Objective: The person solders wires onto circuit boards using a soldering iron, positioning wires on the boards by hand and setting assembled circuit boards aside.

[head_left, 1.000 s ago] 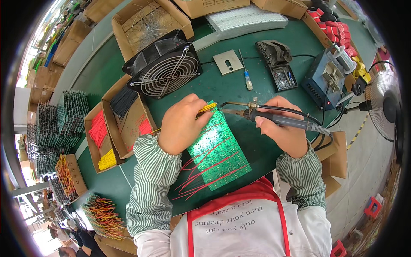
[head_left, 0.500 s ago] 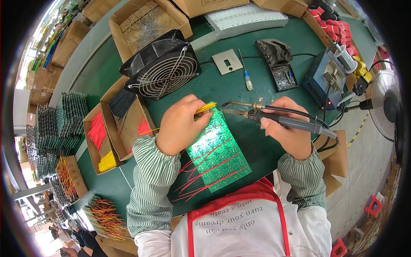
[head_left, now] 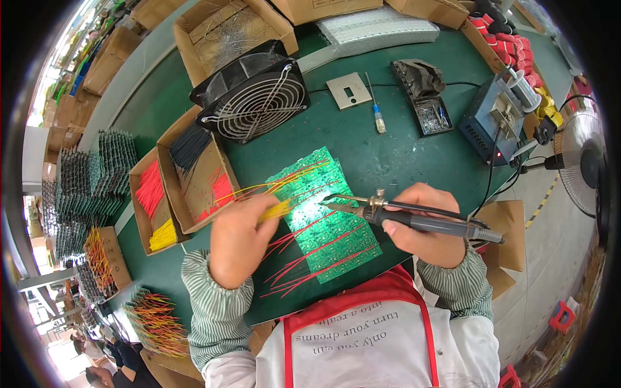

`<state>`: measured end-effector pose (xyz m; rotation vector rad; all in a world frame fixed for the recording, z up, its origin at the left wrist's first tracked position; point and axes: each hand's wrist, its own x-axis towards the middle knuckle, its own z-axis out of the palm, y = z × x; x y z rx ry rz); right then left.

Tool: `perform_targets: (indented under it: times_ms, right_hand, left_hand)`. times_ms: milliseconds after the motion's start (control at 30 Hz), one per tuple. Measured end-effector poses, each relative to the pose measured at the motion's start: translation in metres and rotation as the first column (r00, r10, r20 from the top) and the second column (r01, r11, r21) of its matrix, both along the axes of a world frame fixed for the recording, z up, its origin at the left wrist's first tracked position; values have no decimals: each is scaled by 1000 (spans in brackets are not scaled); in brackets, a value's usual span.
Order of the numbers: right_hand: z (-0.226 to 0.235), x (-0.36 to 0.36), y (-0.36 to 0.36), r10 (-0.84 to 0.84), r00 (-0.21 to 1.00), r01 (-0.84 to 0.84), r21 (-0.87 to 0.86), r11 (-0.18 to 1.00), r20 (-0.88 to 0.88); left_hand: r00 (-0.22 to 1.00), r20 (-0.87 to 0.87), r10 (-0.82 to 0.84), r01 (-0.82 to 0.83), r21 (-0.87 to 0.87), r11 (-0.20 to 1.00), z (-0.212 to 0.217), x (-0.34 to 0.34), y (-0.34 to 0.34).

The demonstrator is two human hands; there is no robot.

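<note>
A green circuit board lies on the bench in front of me, with red wires trailing off its left side. Yellow wires cross its far end. Beside the board's left edge, my left hand is closed around a small bundle of yellow wires, blurred by motion. My right hand grips a soldering iron with a thin metal feed tube fixed above it. The iron's tip points left, over the middle of the board; whether it touches cannot be told.
Left of the board stand cardboard trays of red, yellow and black wires. A black fan with a wire guard sits behind them. Farther back are a screwdriver, a metal plate and a black tip-cleaner box. A blue soldering station stands right.
My left hand has drawn back toward me and left with its yellow wires. The iron has come nearer and left over the board's middle. Yellow wire now shows at the board's far end.
</note>
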<state>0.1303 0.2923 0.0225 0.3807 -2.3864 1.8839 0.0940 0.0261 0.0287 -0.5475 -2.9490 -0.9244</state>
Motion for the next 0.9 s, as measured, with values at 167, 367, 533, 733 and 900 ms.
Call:
perform_targets:
  times_ms: [167, 367, 533, 733, 900]
  right_hand:
    - [-6, -1, -19, 68, 998, -68, 10, 998, 1]
    - [-8, -3, -26, 50, 991, -49, -5, 999, 123]
    - [-12, -6, -30, 36, 997, -35, -8, 999, 67]
    - [-11, -8, -30, 68, 986, -63, -41, 997, 150]
    - [-11, -11, -30, 92, 979, -91, -15, 996, 181]
  left_hand:
    - [989, 144, -18, 11, 52, 999, -14, 9, -5]
    - [992, 105, -66, 55, 106, 993, -23, 0, -10]
    - [984, 170, -61, 37, 138, 990, -25, -3, -13]
    - [973, 222, -62, 30, 144, 989, -25, -5, -13]
    - [963, 263, -59, 26, 129, 991, -24, -7, -13]
